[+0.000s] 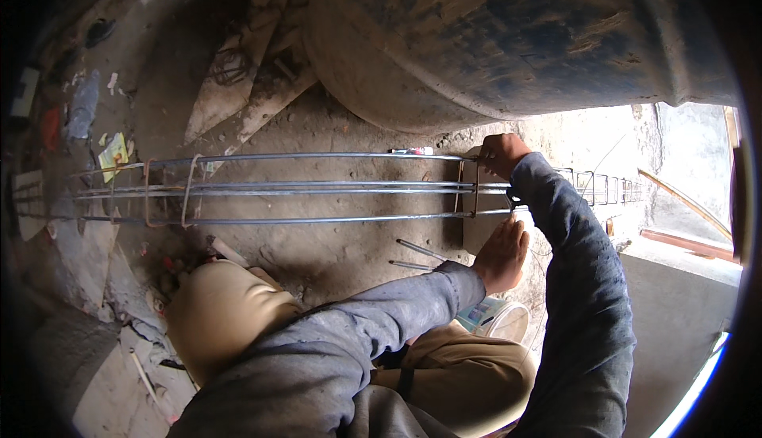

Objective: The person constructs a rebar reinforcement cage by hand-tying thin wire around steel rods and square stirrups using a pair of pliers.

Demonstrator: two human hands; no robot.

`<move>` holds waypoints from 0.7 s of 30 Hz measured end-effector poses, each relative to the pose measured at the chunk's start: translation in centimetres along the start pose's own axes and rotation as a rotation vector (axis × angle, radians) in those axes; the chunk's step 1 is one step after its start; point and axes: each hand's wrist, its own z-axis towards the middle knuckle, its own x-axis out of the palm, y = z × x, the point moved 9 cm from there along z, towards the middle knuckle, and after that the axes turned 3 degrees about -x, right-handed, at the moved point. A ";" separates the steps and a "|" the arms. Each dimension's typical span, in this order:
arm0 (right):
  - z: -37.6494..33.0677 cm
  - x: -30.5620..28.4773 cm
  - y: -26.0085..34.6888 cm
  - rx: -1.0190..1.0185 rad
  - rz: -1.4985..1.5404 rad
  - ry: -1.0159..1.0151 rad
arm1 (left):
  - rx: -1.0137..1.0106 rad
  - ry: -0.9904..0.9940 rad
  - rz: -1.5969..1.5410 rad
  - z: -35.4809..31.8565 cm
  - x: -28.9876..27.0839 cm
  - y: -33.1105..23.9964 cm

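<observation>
A long rebar cage (341, 190) lies across the view, made of straight steel rods with square stirrups (475, 188) around them. My right hand (506, 155) is at its far rod, just right of a stirrup, with curled fingers closed on the cage. On the near side, my left hand (503, 254) reaches up to the near rod, its fingers pressed together. Whatever is between those fingertips is hidden. A small dark piece (514, 200) shows between the two hands, too unclear to name. More stirrups (190, 190) stand around the rods at the left.
A big, dirty blue drum (508, 33) fills the far side. Near my left forearm lie two short metal bars (419, 249), with a white bucket (508, 320) beside my knee. Litter (113, 156) is scattered at the left. A concrete block (683, 303) stands at the right.
</observation>
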 end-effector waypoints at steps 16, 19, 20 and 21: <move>1.2 -1.6 -3.8 0.187 -0.392 0.117 | -0.071 -0.038 -0.051 4.0 -3.2 3.8; 1.4 -3.2 -1.3 0.202 -0.555 -0.071 | -0.240 -0.199 -0.150 6.0 -6.5 8.9; 0.7 -3.8 -1.0 0.240 -0.577 -0.152 | -0.208 -0.431 -0.171 6.3 -9.7 9.3; 0.2 -4.0 -1.2 0.299 -0.597 -0.171 | -0.330 -0.433 -0.215 7.0 -11.0 11.2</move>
